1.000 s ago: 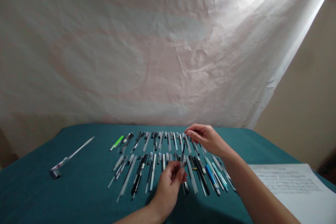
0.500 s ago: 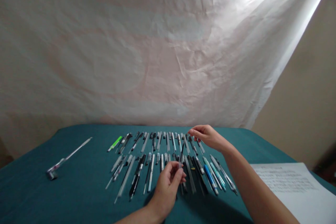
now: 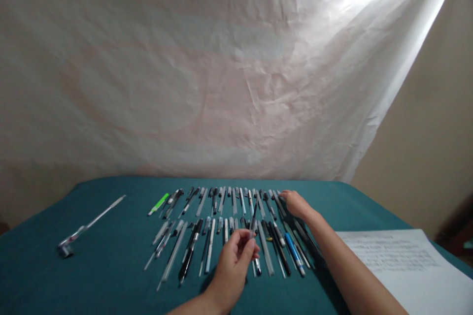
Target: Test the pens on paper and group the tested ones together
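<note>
My left hand point(image 3: 238, 256) is closed in a pinch around a slim pen point(image 3: 254, 219), held upright above the front row. The pen is dark along its upper part and clear near my fingers. At the right end of the back row, my right hand point(image 3: 294, 204) is down at the cloth with its fingers drawn together. Beside those fingertips lies a clear pen point(image 3: 280, 203); whether they grip it or something small is hidden. Under my right forearm, the right end of the front row is partly covered and in shadow.
Two rows of pens, caps and refills cross the green cloth point(image 3: 103, 275). A green highlighter point(image 3: 158, 204) lies at the back row's left end, and a blue pen point(image 3: 294, 254) in front. Far left is a long clear-wrapped item point(image 3: 92, 224). A written sheet point(image 3: 399, 256) lies right.
My right hand has moved from above the back row down to its right end, at the cloth. My left hand still holds the pen in nearly the same place. The view has shifted slightly.
</note>
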The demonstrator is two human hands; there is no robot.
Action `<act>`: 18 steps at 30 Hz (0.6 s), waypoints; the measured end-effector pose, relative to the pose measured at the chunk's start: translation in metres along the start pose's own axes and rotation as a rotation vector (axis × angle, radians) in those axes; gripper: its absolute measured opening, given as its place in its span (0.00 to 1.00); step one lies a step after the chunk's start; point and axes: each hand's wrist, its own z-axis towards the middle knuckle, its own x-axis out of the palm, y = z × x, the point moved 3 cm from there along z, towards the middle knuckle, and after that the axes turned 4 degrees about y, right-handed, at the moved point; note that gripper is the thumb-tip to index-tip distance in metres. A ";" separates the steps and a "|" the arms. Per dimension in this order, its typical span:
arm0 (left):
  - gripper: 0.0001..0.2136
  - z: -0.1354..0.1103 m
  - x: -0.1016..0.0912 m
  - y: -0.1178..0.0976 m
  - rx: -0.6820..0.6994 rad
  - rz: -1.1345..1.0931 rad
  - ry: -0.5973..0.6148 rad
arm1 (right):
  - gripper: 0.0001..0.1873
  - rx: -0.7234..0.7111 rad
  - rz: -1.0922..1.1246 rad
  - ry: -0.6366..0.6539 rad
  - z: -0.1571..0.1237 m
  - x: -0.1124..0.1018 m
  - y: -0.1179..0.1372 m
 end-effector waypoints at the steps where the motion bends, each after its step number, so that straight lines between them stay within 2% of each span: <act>1: 0.10 0.000 0.000 0.001 0.002 0.002 0.000 | 0.16 0.013 -0.017 0.007 0.001 0.002 -0.001; 4: 0.09 0.001 0.000 0.002 0.019 0.005 0.000 | 0.11 0.071 -0.067 0.015 0.003 0.005 -0.006; 10: 0.10 0.001 0.000 0.001 0.020 -0.001 0.007 | 0.11 0.184 -0.100 -0.045 0.000 0.007 -0.012; 14: 0.10 0.001 0.000 0.000 0.017 0.000 0.005 | 0.10 0.217 -0.021 -0.090 -0.004 0.004 -0.014; 18: 0.10 0.002 0.000 0.001 0.018 -0.011 -0.001 | 0.10 0.193 0.143 -0.132 -0.004 -0.011 -0.014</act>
